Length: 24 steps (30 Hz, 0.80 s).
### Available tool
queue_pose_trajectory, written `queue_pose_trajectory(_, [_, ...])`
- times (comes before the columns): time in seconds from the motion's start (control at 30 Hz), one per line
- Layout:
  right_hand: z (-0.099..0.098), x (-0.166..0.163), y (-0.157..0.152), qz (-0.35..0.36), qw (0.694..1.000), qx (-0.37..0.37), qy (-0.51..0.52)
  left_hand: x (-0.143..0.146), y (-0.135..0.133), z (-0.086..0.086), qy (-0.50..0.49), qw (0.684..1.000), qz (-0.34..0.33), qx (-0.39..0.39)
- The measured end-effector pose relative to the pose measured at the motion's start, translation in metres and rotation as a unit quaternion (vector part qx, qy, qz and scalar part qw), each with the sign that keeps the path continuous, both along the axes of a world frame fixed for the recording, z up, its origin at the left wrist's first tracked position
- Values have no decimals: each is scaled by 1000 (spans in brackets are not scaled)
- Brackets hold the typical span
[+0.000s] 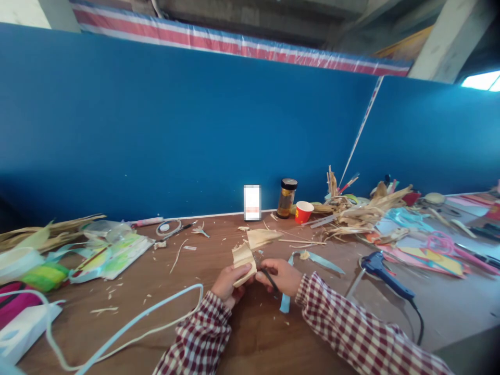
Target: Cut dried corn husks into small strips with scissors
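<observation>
Husk (pixel 242 259), a pale folded piece, sat pinched in the left hand (pixel 228 284) with the thumb on top, just above the table (pixel 253 333) near the middle of its near edge. The right hand (pixel 282 276) was closed around a thin dark tool (pixel 269 276) whose tip met the husk's lower right side; what kind of tool it was could not be told. Checked sleeves (pixel 336 317) covered both wrists.

Just behind the hands a second husk (pixel 262 237) lay flat among scraps and shavings. A light-blue ribbon (pixel 312 256) curved from beside the right hand toward the right edge. Further right lay a blue glue gun (pixel 380 266), its black cable trailing to the near edge. A pale cord (pixel 136 319) looped across the near left part of the table.

At the far edge, against the blue wall (pixel 195 130), stood a jar (pixel 287 198) with a red cup (pixel 303 212) just beside it. A heap of husks (pixel 367 211) and coloured paper filled the far right corner.
</observation>
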State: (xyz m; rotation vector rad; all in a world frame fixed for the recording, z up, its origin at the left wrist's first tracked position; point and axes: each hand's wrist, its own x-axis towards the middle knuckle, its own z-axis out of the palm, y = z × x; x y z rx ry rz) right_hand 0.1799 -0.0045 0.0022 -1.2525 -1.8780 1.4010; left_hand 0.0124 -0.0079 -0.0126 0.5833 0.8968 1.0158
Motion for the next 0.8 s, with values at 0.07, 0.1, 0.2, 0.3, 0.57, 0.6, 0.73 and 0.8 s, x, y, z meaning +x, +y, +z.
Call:
queue_pose_trajectory(0.07, [0,0,1,-8,1000,7,2,1,0,-3,-5,1000,-11,22])
queue_pose_trajectory(0.1, [1,0,1,-11,1000,8,4,1,0,-3,-7,999,-17,26])
queue_pose_trajectory(0.2, [1,-1,1,-7,1000,6,15,1,-1,-3,3,1000,-22,16])
queue_pose_trajectory(0.3, [3,-1,0,-1,1000,-9,19,1,-2,-1,12,1000,-21,4])
queue_pose_trajectory(0.57, [8,-8,-4,-16,999,-38,33,2,0,-1,5,1000,-18,-8])
queue_pose_trajectory(0.6, [8,-9,-4,-20,999,-35,35,2,0,-1,4,1000,-18,-8])
queue_pose_trajectory(0.73, [7,-10,-3,-25,999,-28,38,1,1,-3,-4,1000,-22,-19])
queue_pose_trajectory(0.8, [6,-9,-2,-17,999,-31,38,1,1,-3,-1,1000,-20,-20])
